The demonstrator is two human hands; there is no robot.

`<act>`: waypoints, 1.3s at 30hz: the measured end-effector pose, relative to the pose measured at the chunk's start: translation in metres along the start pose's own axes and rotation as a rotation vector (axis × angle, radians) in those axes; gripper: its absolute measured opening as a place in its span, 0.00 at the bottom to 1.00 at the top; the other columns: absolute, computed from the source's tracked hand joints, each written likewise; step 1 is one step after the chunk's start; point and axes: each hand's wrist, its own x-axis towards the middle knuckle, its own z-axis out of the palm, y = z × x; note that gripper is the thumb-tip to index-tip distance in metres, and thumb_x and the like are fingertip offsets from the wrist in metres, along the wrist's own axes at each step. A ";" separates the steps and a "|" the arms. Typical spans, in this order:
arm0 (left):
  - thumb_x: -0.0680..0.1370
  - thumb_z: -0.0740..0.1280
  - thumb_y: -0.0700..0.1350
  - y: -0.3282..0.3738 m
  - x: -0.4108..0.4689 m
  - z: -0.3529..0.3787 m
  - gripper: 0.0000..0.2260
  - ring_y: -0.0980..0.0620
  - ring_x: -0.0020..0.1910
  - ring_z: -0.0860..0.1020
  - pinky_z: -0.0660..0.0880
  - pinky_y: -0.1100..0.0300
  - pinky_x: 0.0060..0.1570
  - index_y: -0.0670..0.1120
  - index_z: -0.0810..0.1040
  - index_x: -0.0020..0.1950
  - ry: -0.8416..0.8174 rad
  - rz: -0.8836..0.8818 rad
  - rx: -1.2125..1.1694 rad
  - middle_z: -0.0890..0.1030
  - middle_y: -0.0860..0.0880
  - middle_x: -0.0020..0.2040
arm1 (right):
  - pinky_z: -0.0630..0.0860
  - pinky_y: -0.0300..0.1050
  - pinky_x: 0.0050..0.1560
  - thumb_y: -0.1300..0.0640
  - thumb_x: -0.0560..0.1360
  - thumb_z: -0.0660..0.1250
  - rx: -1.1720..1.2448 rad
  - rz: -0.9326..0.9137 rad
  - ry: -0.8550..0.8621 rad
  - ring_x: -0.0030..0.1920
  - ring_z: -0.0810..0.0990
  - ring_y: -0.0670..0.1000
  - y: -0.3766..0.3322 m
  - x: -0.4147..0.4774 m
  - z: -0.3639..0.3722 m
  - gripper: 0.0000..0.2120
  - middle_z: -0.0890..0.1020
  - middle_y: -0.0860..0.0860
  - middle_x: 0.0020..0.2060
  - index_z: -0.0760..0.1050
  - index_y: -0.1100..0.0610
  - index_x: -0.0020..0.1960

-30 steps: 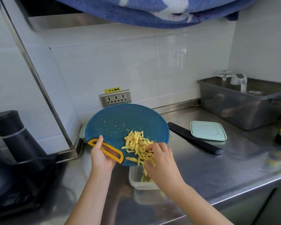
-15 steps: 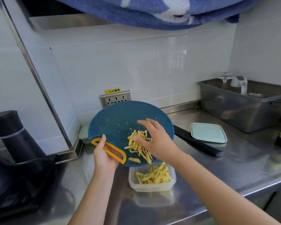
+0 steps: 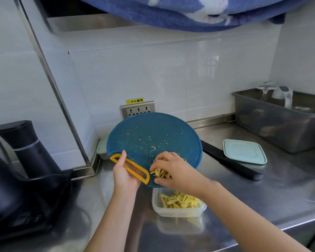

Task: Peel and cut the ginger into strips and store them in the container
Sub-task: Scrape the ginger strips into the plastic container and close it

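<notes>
Ginger strips [image 3: 161, 173] sit lower mid frame now; our right hand [image 3: 178, 172] rakes them, fingers [image 3: 158, 163] curled, toward the container [image 3: 178, 213], and our left hand [image 3: 125, 178] grips the cutting board [image 3: 153, 135].

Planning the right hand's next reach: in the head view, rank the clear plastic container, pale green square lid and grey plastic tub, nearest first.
1. Clear plastic container, just below the right hand.
2. Pale green square lid, to the right.
3. Grey plastic tub, far right corner.
</notes>
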 end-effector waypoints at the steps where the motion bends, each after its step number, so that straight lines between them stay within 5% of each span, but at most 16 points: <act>1: 0.79 0.62 0.52 0.000 0.000 0.000 0.15 0.41 0.54 0.80 0.77 0.45 0.45 0.45 0.75 0.62 0.011 -0.001 0.009 0.81 0.42 0.56 | 0.65 0.45 0.68 0.49 0.77 0.66 -0.009 -0.001 0.017 0.65 0.64 0.49 0.000 -0.003 0.001 0.14 0.69 0.46 0.64 0.75 0.46 0.63; 9: 0.79 0.62 0.51 0.002 0.000 0.004 0.14 0.42 0.52 0.81 0.77 0.47 0.42 0.46 0.75 0.62 0.014 0.027 0.015 0.82 0.44 0.55 | 0.72 0.48 0.53 0.53 0.76 0.64 -0.080 -0.003 0.175 0.59 0.70 0.50 0.000 -0.034 0.014 0.12 0.75 0.46 0.58 0.77 0.47 0.59; 15: 0.79 0.63 0.51 0.007 0.000 0.007 0.15 0.43 0.52 0.81 0.78 0.46 0.43 0.47 0.75 0.63 0.017 0.067 0.028 0.82 0.45 0.55 | 0.68 0.44 0.62 0.60 0.72 0.66 -0.022 -0.035 0.166 0.60 0.72 0.51 -0.002 -0.049 0.018 0.18 0.76 0.47 0.59 0.77 0.51 0.61; 18: 0.79 0.63 0.51 0.006 -0.002 0.007 0.15 0.43 0.53 0.81 0.78 0.46 0.43 0.47 0.74 0.64 0.013 0.066 0.020 0.82 0.45 0.56 | 0.67 0.43 0.66 0.55 0.73 0.68 0.040 -0.015 0.154 0.62 0.70 0.48 0.000 -0.050 0.017 0.18 0.74 0.44 0.60 0.76 0.48 0.62; 23: 0.78 0.65 0.51 0.009 -0.001 0.005 0.17 0.42 0.54 0.80 0.78 0.45 0.44 0.47 0.73 0.65 0.034 0.063 0.027 0.81 0.44 0.58 | 0.69 0.39 0.60 0.45 0.73 0.71 0.214 0.021 0.133 0.56 0.71 0.42 0.001 -0.048 0.008 0.18 0.76 0.40 0.55 0.76 0.47 0.61; 27: 0.78 0.64 0.51 0.010 -0.001 0.004 0.17 0.43 0.53 0.81 0.78 0.47 0.42 0.47 0.73 0.65 0.027 0.069 0.025 0.81 0.45 0.57 | 0.71 0.34 0.53 0.53 0.74 0.71 0.299 0.051 0.250 0.50 0.74 0.41 0.002 -0.039 -0.004 0.09 0.79 0.42 0.50 0.80 0.51 0.54; 30: 0.78 0.64 0.51 0.013 -0.001 0.003 0.16 0.44 0.50 0.83 0.79 0.49 0.40 0.47 0.75 0.64 0.015 0.071 0.012 0.82 0.45 0.56 | 0.69 0.33 0.56 0.54 0.78 0.67 0.250 0.157 0.348 0.56 0.75 0.43 0.013 -0.028 -0.017 0.10 0.78 0.45 0.55 0.79 0.52 0.59; 34: 0.78 0.65 0.51 0.018 -0.004 -0.001 0.16 0.44 0.50 0.83 0.79 0.48 0.42 0.48 0.75 0.63 0.027 0.090 0.007 0.82 0.46 0.55 | 0.57 0.41 0.73 0.44 0.81 0.59 0.120 0.344 0.175 0.75 0.59 0.49 0.027 -0.019 -0.015 0.27 0.62 0.49 0.75 0.62 0.53 0.76; 39: 0.78 0.64 0.52 0.015 -0.002 0.000 0.16 0.43 0.53 0.82 0.78 0.44 0.49 0.48 0.75 0.64 -0.002 0.117 -0.022 0.82 0.46 0.56 | 0.48 0.43 0.76 0.39 0.79 0.58 0.092 0.325 0.144 0.78 0.45 0.47 0.006 -0.024 0.012 0.34 0.51 0.46 0.79 0.53 0.51 0.79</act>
